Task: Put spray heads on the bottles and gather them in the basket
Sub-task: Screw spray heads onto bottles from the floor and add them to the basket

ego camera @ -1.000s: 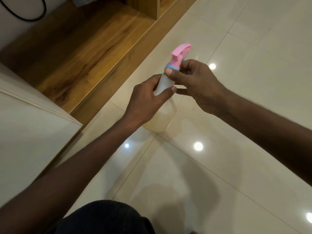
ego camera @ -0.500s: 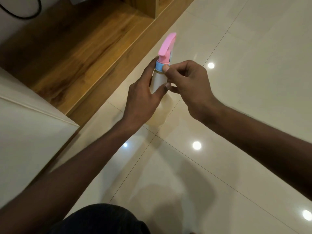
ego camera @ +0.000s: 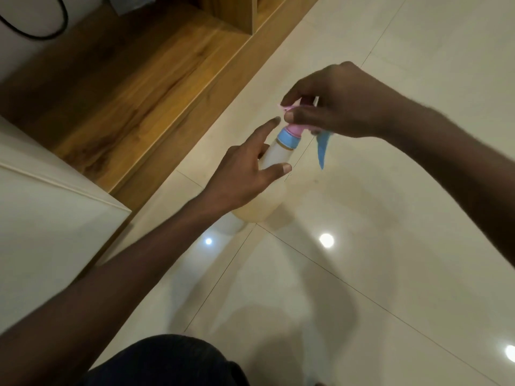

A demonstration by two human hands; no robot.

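Note:
A translucent white bottle (ego camera: 274, 158) is held up above the tiled floor, its neck tilted away from me. It carries a pink spray head (ego camera: 296, 129) with a blue collar (ego camera: 287, 138) and a blue trigger (ego camera: 322, 147) hanging down on the right. My left hand (ego camera: 245, 174) holds the bottle's upper body, index finger stretched out and thumb across the front. My right hand (ego camera: 337, 104) comes from the right and pinches the top of the pink spray head, covering most of it. No basket is in view.
A wooden platform (ego camera: 133, 87) with an upright wooden panel (ego camera: 245, 12) runs along the upper left. A white cabinet face (ego camera: 50, 224) stands at the left. A black cable (ego camera: 41, 32) loops on the wall. Glossy cream floor tiles (ego camera: 390, 274) spread right and below.
My right hand has shifted from the blue collar up onto the top of the spray head. The head has turned, so its blue trigger now hangs to the right. The bottle sits slightly lower.

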